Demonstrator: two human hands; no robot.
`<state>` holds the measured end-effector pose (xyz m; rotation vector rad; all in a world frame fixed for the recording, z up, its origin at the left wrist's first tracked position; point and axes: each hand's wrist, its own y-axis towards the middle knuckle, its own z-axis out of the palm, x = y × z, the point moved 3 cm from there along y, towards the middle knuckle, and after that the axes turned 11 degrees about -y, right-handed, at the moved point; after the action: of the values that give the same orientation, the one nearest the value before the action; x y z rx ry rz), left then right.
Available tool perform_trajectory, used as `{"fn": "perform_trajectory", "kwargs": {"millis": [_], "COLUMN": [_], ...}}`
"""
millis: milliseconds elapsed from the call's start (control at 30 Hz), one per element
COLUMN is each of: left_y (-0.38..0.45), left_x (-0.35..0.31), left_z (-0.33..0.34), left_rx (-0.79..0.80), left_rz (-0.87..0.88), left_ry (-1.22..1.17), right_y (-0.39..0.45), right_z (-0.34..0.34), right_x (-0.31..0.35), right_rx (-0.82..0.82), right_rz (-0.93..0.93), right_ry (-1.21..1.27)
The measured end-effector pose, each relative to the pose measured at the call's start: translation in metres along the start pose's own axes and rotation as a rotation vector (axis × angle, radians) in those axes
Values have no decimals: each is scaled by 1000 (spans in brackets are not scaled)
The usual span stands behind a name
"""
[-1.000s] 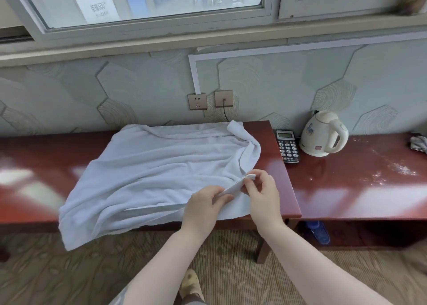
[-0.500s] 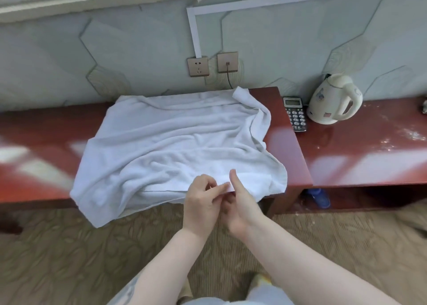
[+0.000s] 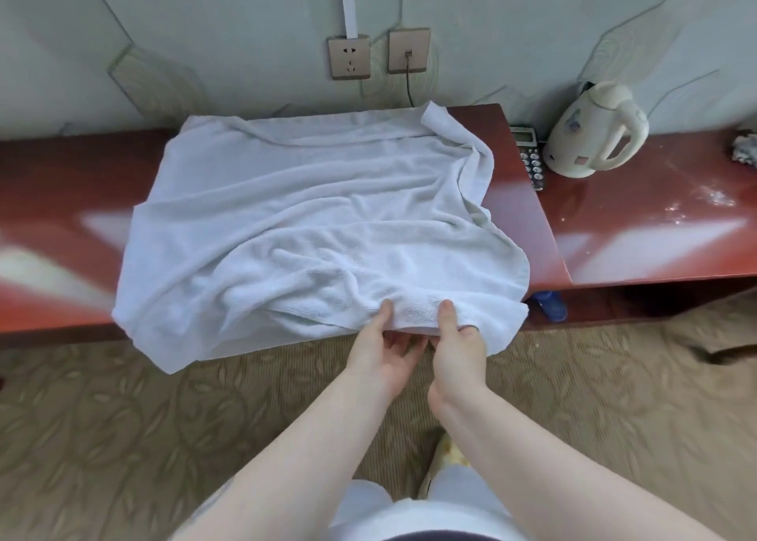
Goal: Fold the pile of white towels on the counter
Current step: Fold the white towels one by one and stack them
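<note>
The towel (image 3: 311, 221) lies spread and rumpled over the tabletop (image 3: 639, 233), its near edge hanging off at 6 o'clock. There the left hand (image 3: 385, 352) and right hand (image 3: 456, 348) each pinch that edge, thumbs on top, fingers beneath. A kettle (image 3: 594, 131) stands at 2 o'clock.

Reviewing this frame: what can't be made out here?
Head view only:
- Fingers of the left hand and right hand: tucked under the near edge of the white terry towel; only the thumbs show on top.
- Dark keypad device: partly behind the red-brown wooden counter edge, keys too small to read.
- Blue item under the counter: mostly hidden.
- Grey crumpled object: cut by the right edge.
</note>
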<state>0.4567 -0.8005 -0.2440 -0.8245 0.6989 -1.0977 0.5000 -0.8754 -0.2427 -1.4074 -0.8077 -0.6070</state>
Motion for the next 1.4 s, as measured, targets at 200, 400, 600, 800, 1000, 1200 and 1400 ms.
{"fn": "perform_trajectory", "kwargs": {"millis": [200,400,600,800,1000,1200,1400], "left_y": [2,8,5,-8,-13,-18,-14], "left_x": [-23,-52,-62,-48,-42,-19,2], "left_z": [6,-6,-14,7,39,33,24], "left_rx": [-136,-276,-299,-189,-61,8,-35], "left_rz": [-65,6,65,173,79,62,42], "left_ry": [-215,-258,-125,359,241,125,38], "right_y": [11,13,18,14,17,25,30], "right_z": [0,6,20,36,34,29,25], "right_x": [8,16,40,57,57,57,64], "right_rx": [-57,-118,-60,47,88,141,174], "right_rz": [-75,-151,-193,-210,-166,96,238], "right_ry": [8,1,-4,16,-12,197,361]}}
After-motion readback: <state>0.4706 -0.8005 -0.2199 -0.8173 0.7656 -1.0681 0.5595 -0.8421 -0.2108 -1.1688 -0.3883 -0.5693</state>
